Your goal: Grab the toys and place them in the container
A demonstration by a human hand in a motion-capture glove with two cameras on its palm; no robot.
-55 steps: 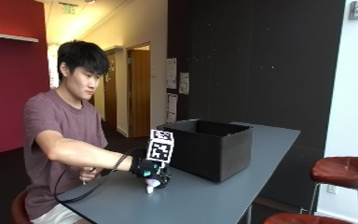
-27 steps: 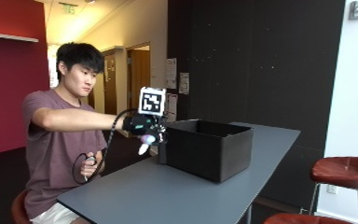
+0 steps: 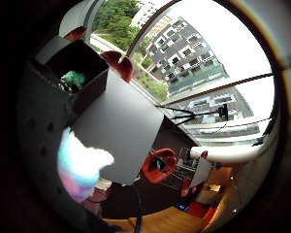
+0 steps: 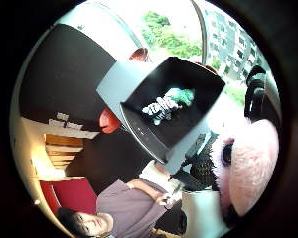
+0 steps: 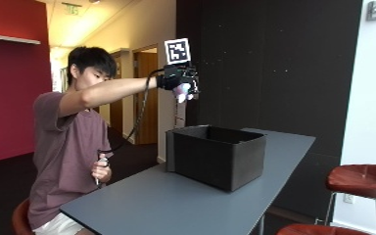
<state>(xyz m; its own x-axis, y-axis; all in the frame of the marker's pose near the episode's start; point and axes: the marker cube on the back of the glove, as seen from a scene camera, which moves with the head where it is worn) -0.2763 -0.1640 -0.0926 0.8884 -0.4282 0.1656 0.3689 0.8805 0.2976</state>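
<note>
My gloved right hand [image 5: 177, 78] is raised high above the near rim of the black container [image 5: 217, 154], which stands on the grey table [image 5: 168, 203]. It grips a soft plush toy [image 5: 183, 91] in pink, white and pale blue [image 3: 80, 162] [image 4: 246, 166]. The thumb side palm view looks straight down into the container [image 4: 161, 136], where a green toy [image 4: 181, 95] and a black and white striped toy [image 4: 156, 106] lie on the bottom. The green toy [image 3: 73, 78] also shows in the little finger side view.
The bare left hand [image 5: 101, 169] holds a small object at the person's side, below the table edge. Red-brown stools [image 5: 364, 178] stand to the right of the table. A dark wall lies behind the container.
The hand has risen from the tabletop with the plush toy and swung up and across to a spot high over the container. The outside camera has not shifted noticeably.
</note>
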